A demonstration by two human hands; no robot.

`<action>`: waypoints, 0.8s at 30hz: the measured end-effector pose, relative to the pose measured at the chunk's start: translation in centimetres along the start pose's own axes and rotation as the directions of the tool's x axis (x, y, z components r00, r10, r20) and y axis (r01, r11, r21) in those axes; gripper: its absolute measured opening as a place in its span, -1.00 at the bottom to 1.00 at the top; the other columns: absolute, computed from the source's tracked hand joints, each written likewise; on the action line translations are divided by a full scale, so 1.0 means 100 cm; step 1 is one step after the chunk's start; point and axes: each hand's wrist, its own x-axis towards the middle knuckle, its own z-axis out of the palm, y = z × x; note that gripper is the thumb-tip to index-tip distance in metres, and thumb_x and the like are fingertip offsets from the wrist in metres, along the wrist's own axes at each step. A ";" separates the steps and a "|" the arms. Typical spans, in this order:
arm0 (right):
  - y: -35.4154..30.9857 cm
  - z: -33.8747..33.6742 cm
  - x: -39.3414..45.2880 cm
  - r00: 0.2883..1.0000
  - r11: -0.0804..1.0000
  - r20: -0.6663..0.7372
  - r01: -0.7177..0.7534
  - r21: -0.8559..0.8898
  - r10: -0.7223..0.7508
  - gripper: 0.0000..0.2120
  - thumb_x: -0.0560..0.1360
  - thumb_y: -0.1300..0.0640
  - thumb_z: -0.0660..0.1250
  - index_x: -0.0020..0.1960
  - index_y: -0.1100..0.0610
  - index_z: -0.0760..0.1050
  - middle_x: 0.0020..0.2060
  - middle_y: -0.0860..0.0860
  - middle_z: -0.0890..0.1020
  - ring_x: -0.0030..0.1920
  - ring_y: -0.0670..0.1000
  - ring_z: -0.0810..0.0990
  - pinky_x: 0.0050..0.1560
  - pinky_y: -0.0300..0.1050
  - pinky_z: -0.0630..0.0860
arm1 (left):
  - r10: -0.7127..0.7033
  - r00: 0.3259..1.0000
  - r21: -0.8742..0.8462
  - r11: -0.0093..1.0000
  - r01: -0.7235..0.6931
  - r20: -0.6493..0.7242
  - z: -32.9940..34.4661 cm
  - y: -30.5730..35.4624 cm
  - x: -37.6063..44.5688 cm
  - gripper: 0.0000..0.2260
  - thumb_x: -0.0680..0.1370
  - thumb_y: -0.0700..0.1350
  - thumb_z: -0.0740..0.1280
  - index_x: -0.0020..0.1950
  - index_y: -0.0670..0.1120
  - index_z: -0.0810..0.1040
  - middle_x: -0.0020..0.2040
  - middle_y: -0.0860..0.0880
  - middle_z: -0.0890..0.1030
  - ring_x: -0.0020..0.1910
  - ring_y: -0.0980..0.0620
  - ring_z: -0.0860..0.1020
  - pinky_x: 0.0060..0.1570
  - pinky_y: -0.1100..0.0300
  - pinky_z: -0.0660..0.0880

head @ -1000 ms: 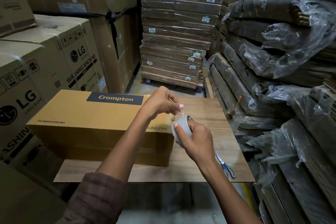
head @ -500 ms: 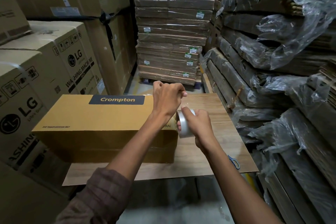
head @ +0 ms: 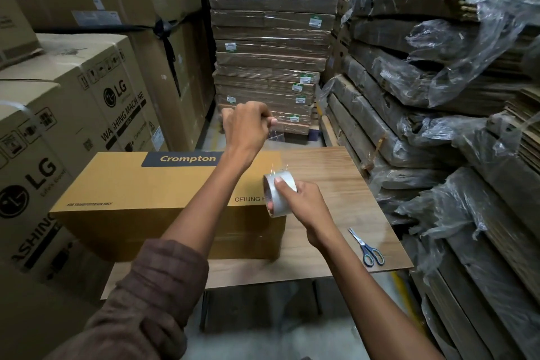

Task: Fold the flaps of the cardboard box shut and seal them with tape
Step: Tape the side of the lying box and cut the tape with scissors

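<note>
Your right hand (head: 304, 204) grips one tape roll (head: 277, 197); your left hand (head: 248, 128) pinches its pulled end. Beside them: one box (head: 163, 199), one scissors (head: 366, 247).

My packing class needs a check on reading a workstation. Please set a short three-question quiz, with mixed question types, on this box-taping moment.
1. True or false: the scissors lie on top of the Crompton box.
2. Which hand grips the tape roll: A) left hand B) right hand?
3. Fill in: the left hand pinches the free end of the ____, raised above the wooden table.

Key: 1 false, they lie on the table right of the box. 2 B. 3 tape.
</note>
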 end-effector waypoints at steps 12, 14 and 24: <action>0.014 -0.007 0.014 0.934 0.943 -0.140 -0.314 0.109 0.328 -0.67 0.55 0.02 0.40 -0.03 0.33 0.59 -0.44 0.11 0.66 -0.49 0.06 0.60 -0.39 -0.13 0.60 | 0.093 0.988 0.021 0.995 -0.096 0.119 0.040 0.012 -0.017 -0.92 0.53 -0.07 0.45 -0.14 0.03 0.72 -0.22 0.05 0.72 -0.11 0.01 0.64 0.10 -0.01 0.31; 0.015 -0.014 0.017 0.918 0.923 -0.127 -0.357 0.143 0.375 -0.73 0.55 0.08 0.39 -0.13 0.31 0.56 -0.51 0.11 0.60 -0.57 0.04 0.52 -0.49 -0.24 0.49 | 0.086 0.988 0.018 0.996 -0.089 0.129 0.046 0.013 -0.019 -0.90 0.54 -0.11 0.42 -0.13 0.03 0.72 -0.20 0.05 0.72 -0.08 0.01 0.64 0.11 -0.01 0.30; 0.034 -0.018 0.025 0.917 0.925 -0.125 -0.376 0.053 0.379 -0.61 0.54 -0.09 0.41 -0.15 0.27 0.58 -0.46 0.14 0.64 -0.49 0.08 0.58 -0.36 -0.10 0.57 | -0.124 0.936 0.036 0.992 0.118 0.330 0.063 -0.002 0.005 -0.84 0.45 0.03 0.53 -0.09 -0.04 0.71 -0.10 -0.02 0.71 0.02 -0.07 0.60 0.16 -0.04 0.30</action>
